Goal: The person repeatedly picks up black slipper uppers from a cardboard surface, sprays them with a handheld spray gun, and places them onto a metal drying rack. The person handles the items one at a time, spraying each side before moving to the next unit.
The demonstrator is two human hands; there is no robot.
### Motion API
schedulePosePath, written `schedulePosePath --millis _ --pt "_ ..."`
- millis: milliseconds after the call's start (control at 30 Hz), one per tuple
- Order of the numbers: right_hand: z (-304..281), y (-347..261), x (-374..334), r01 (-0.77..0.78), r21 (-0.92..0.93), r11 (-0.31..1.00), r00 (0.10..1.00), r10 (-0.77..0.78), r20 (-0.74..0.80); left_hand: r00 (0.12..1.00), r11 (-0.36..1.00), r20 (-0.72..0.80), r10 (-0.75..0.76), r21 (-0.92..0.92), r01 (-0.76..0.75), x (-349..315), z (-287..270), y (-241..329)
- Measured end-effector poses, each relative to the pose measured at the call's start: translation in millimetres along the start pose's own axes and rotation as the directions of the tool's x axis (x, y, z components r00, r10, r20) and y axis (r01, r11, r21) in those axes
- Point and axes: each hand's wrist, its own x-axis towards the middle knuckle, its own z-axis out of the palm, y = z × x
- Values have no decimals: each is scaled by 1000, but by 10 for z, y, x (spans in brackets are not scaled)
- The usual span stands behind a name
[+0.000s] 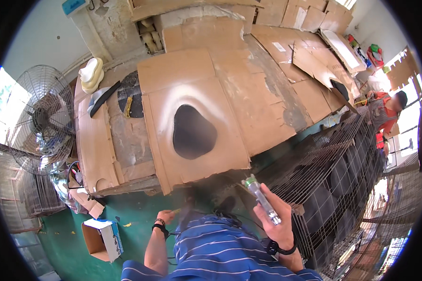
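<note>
A silver spray gun (262,200) with a green ring near its front end is gripped in my right hand (279,220). Its front end points toward the table. On the cardboard sheet (197,70) ahead lies a dark grey, rounded triangular panel (192,132), apart from both hands. Pale overspray rings the panel's far side and flanks. My left hand (165,216) hangs low beside my body, short of the table's front edge, its fingers closed together. A small yellowish bit shows at the fingertips, too small to name.
Wire racks (333,182) holding dark panels stand close on my right. A large fan (41,114) is at the left. An opened carton (103,240) sits on the green floor. At the far right is another person (391,112) in orange.
</note>
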Motion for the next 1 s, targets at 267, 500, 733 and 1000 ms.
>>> schedulePosePath --millis 267,500,733,1000 --pt "-163 27 -321 -164 35 986 960 151 236 996 988 17 -91 -124 92 -35 73 -67" --pt "14 -101 34 4 13 1000 994 -6 108 994 984 -15 111 -135 -112 97 77 274" --pt "-182 100 -185 -133 -55 990 984 139 110 995 982 -31 94 -159 -98 139 107 362" --pt "-73 45 -61 -86 82 993 988 74 135 999 1000 -28 22 -7 -22 183 97 255"
